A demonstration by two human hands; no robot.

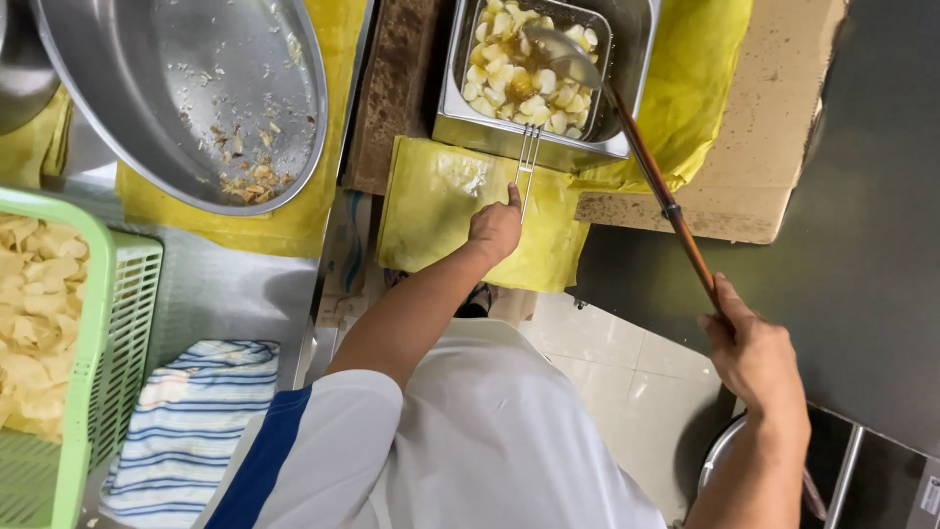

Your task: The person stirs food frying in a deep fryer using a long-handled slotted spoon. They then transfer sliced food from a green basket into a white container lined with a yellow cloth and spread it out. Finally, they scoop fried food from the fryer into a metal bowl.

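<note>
R hand (754,355) gripping long wooden-handled steel skimmer (654,168), axis running up-left into square wire fry basket (534,64), L hand (496,226) closed on basket's wire handle (526,162) at fryer's near edge, open floor below.

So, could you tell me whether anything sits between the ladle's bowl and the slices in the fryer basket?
Nothing visible does: the long wooden-handled metal ladle, held by the right hand, already rests on the pale slices.

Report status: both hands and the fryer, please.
Left hand grips basket handle. Right hand holds ladle stick. Slices frying. Nothing blocking.
</note>
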